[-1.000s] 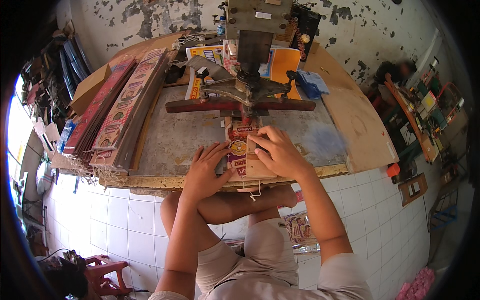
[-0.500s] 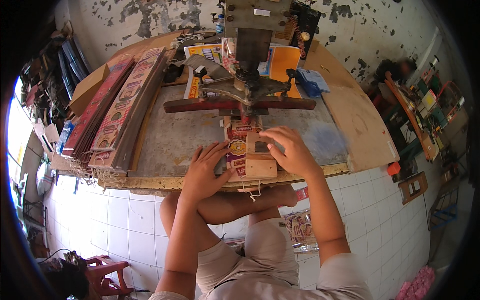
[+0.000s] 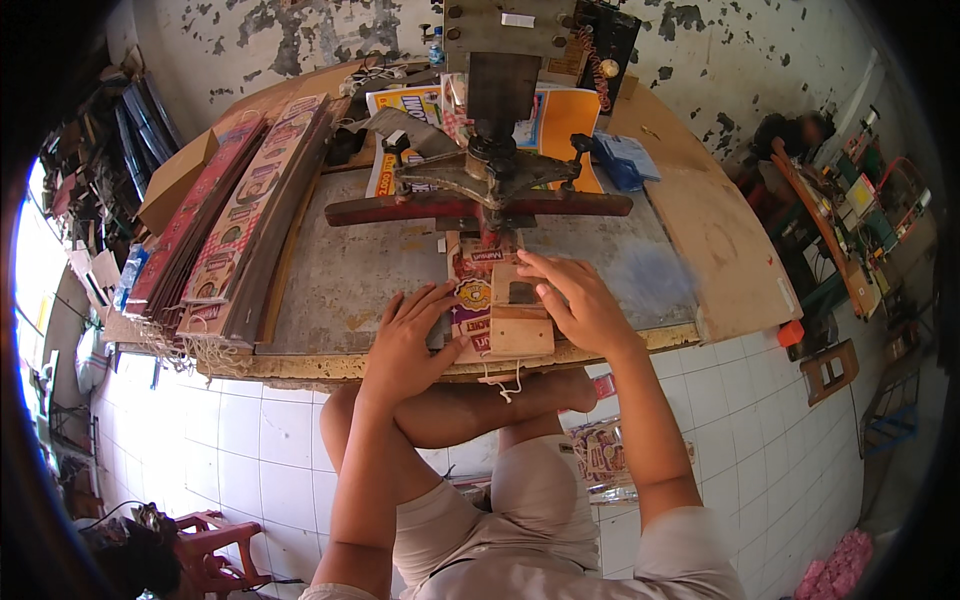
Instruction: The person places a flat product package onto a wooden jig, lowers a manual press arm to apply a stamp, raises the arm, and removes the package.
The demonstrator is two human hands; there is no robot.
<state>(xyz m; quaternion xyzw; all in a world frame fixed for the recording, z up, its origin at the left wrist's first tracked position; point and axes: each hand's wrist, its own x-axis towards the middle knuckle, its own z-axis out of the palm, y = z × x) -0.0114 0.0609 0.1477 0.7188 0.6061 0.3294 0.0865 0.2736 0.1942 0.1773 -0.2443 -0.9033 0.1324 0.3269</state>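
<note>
Under the press, a printed cardboard strip (image 3: 474,293) in purple, red and yellow reaches to the table's front edge. A light wooden block (image 3: 521,332) with a recess in its upper part lies over its right side. My left hand (image 3: 408,338) lies flat with fingers spread, its thumb on the strip's left edge. On the other side, my right hand (image 3: 582,308) has its bent fingers and thumb on the block's upper right part. White string (image 3: 508,388) hangs from the strip's near end. The press's red crossbar (image 3: 400,209) stands just beyond both hands.
Tall stacks of printed cardboard strips (image 3: 258,205) with strings stand at the left, beside a brown cardboard piece (image 3: 178,182). Printed sheets (image 3: 570,130) and a blue packet (image 3: 618,165) lie behind the press. At far right, another person (image 3: 785,140) sits by a bench.
</note>
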